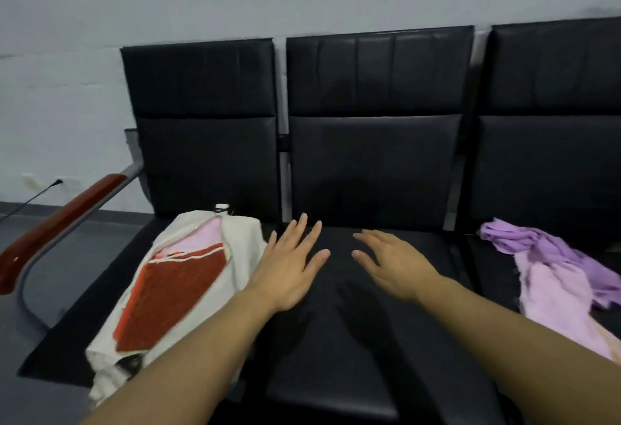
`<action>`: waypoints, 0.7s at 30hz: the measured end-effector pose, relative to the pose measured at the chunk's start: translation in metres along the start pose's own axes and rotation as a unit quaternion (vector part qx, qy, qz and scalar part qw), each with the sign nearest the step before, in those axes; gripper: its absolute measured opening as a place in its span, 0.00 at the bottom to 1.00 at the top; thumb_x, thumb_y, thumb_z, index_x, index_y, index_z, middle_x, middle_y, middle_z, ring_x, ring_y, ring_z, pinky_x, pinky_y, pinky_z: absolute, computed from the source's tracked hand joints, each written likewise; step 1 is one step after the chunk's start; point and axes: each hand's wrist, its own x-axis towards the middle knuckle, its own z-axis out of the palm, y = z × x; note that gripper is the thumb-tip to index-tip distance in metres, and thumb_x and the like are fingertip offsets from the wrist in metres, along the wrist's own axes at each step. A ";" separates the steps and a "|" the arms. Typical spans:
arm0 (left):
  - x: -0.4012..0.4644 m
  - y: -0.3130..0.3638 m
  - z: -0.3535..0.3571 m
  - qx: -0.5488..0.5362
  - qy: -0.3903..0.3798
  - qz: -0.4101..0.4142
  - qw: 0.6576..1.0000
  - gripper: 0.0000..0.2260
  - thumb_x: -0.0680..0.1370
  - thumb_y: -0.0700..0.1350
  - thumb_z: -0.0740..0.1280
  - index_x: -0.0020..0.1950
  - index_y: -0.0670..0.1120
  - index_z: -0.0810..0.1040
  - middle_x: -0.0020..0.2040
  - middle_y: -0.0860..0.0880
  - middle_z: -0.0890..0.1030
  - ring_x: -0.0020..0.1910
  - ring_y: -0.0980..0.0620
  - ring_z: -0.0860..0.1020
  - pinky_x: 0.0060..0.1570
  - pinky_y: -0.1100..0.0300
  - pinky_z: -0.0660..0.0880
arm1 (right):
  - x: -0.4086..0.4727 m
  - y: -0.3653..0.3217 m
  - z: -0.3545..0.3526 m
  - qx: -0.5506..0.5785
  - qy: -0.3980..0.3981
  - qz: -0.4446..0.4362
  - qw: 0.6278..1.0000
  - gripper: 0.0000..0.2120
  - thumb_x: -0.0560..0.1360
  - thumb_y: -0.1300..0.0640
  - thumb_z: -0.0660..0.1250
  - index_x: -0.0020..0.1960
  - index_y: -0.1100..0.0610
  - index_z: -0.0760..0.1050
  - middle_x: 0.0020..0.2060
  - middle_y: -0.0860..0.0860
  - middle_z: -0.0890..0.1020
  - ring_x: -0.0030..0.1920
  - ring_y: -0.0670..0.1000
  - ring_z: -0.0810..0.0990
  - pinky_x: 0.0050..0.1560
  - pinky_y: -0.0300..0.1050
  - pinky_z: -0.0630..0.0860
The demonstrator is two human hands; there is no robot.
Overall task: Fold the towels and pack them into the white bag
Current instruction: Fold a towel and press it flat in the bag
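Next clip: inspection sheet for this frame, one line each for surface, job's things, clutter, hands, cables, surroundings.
Surface: row of black padded seats.
Job's things: white bag lying on the left seat, a red towel and a pink towel showing in its opening; unfolded purple towel and light pink towel on the right seat.
Clutter: small white cap behind the bag.
Hands: left hand and right hand open over the middle seat, holding nothing.
Cables: black cable at the wall.
Surroundings: grey wall, red armrest.
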 end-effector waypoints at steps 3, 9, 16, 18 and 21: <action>0.024 0.062 0.034 -0.020 -0.043 0.032 0.998 0.30 0.83 0.65 0.44 0.83 0.59 0.42 0.82 0.55 0.37 0.81 0.55 0.39 0.80 0.51 0.38 | -0.039 0.065 -0.003 0.013 -0.003 0.077 0.997 0.29 0.83 0.38 0.51 0.81 0.47 0.57 0.79 0.48 0.60 0.79 0.50 0.58 0.78 0.50 0.58; 0.064 0.177 0.088 -0.008 -0.126 0.104 0.987 0.29 0.83 0.65 0.45 0.83 0.59 0.42 0.83 0.53 0.38 0.82 0.53 0.41 0.80 0.50 0.41 | -0.106 0.177 -0.002 0.060 0.005 0.199 0.978 0.30 0.83 0.38 0.52 0.81 0.48 0.55 0.80 0.49 0.59 0.78 0.54 0.61 0.76 0.54 0.62; 0.095 0.282 0.177 -0.043 -0.218 0.094 0.971 0.30 0.83 0.66 0.49 0.83 0.58 0.47 0.84 0.51 0.50 0.81 0.48 0.54 0.78 0.48 0.57 | -0.168 0.292 0.018 0.159 -0.020 0.335 0.929 0.29 0.84 0.41 0.52 0.82 0.51 0.54 0.80 0.55 0.57 0.77 0.57 0.62 0.76 0.52 0.60; 0.099 0.303 0.209 -0.046 -0.244 0.076 0.966 0.30 0.83 0.65 0.53 0.82 0.55 0.56 0.79 0.49 0.63 0.76 0.47 0.66 0.72 0.49 0.67 | -0.186 0.324 0.030 0.181 -0.022 0.381 0.906 0.29 0.84 0.42 0.52 0.81 0.51 0.54 0.79 0.57 0.58 0.78 0.58 0.60 0.76 0.54 0.60; 0.099 0.328 0.244 -0.061 -0.262 0.048 0.962 0.19 0.81 0.62 0.62 0.65 0.51 0.75 0.60 0.51 0.77 0.56 0.51 0.78 0.57 0.54 0.76 | -0.210 0.356 0.038 0.204 -0.023 0.420 0.884 0.25 0.85 0.46 0.52 0.80 0.53 0.58 0.79 0.55 0.59 0.77 0.59 0.60 0.75 0.53 0.61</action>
